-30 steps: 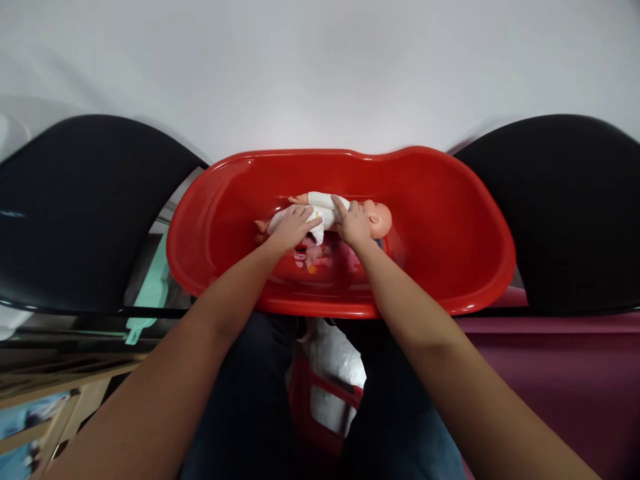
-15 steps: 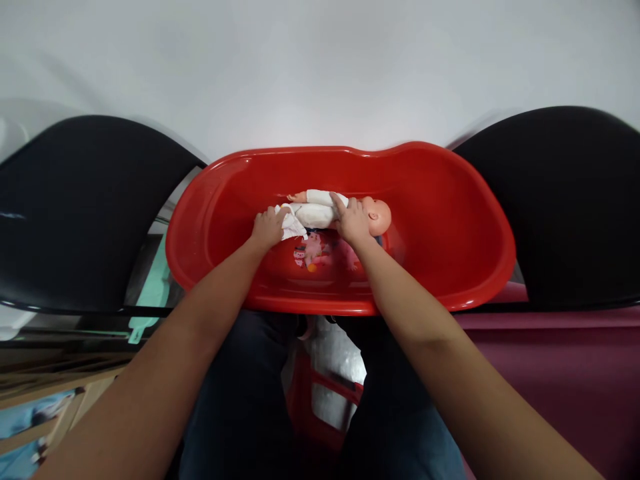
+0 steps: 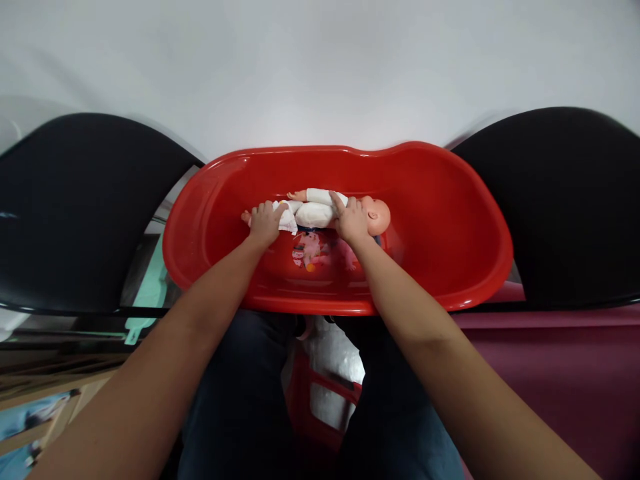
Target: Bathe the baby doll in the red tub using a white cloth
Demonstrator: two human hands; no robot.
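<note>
A baby doll [image 3: 314, 215] with a white cloth body lies on its side in a red baby bathtub [image 3: 445, 220], its head to the right. My right hand [image 3: 353, 220] is closed around the doll's upper body, just below the head, with the index finger over its arm. Down at the legs, my left hand [image 3: 265, 223] is closed on a small white cloth [image 3: 288, 222] that wraps the legs. One foot of the doll shows past my left fingers. The fingertips of both hands are partly hidden.
Black chairs stand at the left [image 3: 75, 213] and right [image 3: 575, 207] of the tub, against a white wall. Pink cartoon figures [image 3: 313, 250] are printed on the tub's floor. A mint-green plastic item [image 3: 150, 287] is below left, and a maroon surface [image 3: 550, 367] lies at right.
My left hand has slid slightly left and up along the doll's legs with the white cloth, and a foot now shows beyond it. My right hand stays on the doll.
</note>
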